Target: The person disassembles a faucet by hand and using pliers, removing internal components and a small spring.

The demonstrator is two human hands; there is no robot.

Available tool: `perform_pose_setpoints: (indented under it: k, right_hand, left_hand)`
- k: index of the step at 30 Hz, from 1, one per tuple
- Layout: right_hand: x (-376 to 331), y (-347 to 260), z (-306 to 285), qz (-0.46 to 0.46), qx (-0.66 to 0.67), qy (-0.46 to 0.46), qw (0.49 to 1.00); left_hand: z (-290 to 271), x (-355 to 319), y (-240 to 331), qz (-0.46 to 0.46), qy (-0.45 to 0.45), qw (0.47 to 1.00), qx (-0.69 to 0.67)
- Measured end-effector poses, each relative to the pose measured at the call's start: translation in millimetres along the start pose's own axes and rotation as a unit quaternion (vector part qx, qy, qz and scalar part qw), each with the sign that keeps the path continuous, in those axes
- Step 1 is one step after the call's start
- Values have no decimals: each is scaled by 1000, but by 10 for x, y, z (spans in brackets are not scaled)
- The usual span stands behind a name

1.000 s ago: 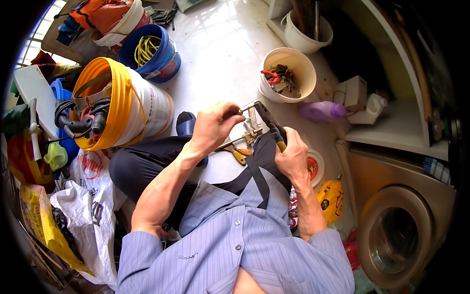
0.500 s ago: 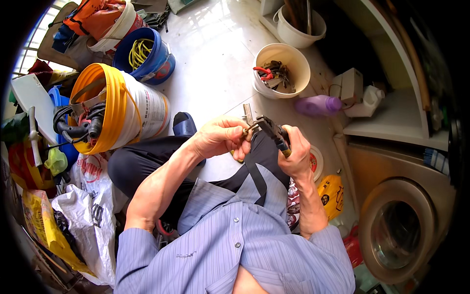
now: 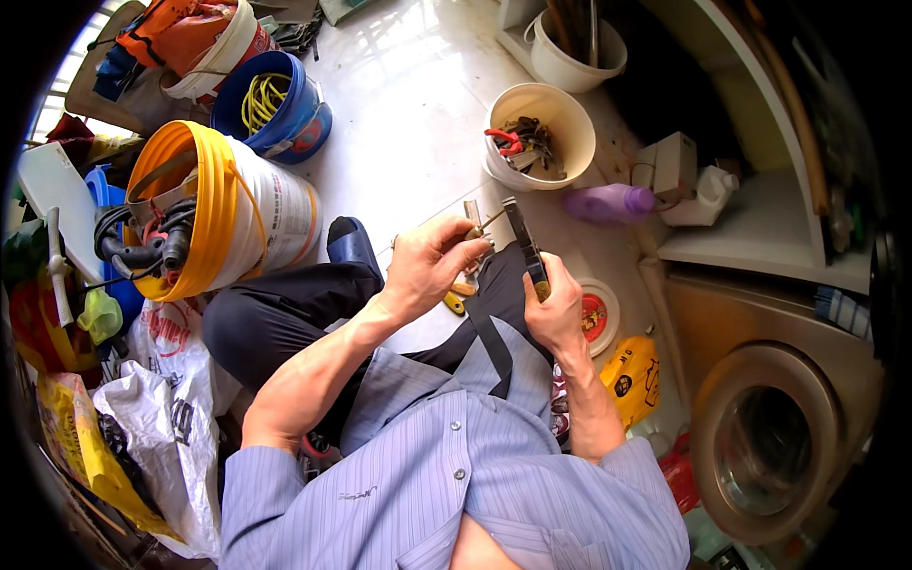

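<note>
My left hand (image 3: 425,266) is closed, pinching a small brass-coloured metal piece with a thin rod (image 3: 492,219) that points up and to the right. In my right hand (image 3: 555,309) is a pair of pliers (image 3: 519,233) with dark jaws and a partly yellow grip. The pliers stand nearly upright, their jaws just right of the rod; whether they touch it I cannot tell. A flat silvery metal strip (image 3: 470,209) shows behind my left fingers. Below them, a yellow-handled tool (image 3: 454,303) lies near my leg, mostly hidden.
A cream bucket of tools (image 3: 578,133) stands ahead, with a purple bottle (image 3: 613,203) beside it. On the left are a yellow-rimmed bucket (image 3: 280,214) and a blue bucket (image 3: 309,123). A washing machine (image 3: 708,328) stands at right. Plastic bags (image 3: 190,427) lie lower left.
The pliers have come away from the brass-coloured piece and turned more upright. My right hand has lowered slightly, while my left hand has turned, lifting the piece a little. The yellow-handled tool shows more.
</note>
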State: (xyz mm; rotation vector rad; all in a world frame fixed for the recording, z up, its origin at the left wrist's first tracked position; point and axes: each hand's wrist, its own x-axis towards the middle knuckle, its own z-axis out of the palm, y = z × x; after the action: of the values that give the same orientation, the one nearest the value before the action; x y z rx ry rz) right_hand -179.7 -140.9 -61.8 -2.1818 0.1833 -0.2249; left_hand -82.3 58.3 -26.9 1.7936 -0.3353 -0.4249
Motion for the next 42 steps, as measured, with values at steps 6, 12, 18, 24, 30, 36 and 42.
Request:
perform_pose_setpoints:
  k: [6,12,18,24,30,36,42]
  right_hand:
    - [9,2,-13,8,102,-63,993]
    - [98,3,53,11,71,-29,997]
    - [81,56,79,13,43,-23,999]
    - [77,51,127,7,57,-29,998]
    - [174,-27,118,-3,52,-6,999]
    - [185,15,116,-31,14,14,999]
    - [171,43,92,-14,76,-29,997]
  left_hand:
    - [-203,65,-227,-206,-300,771,-523]
    - [-133,72,-130,-123,-124,867,-468]
    - [-81,71,-35,-65,14,979,-195]
    - [-191,52,-73,-157,-37,910,-382]
    - [-110,86,-106,-143,-51,884,-441]
    - [-124,77,-99,60,62,995,-56]
    - [-324,147,-43,-210,-200,779,-556]
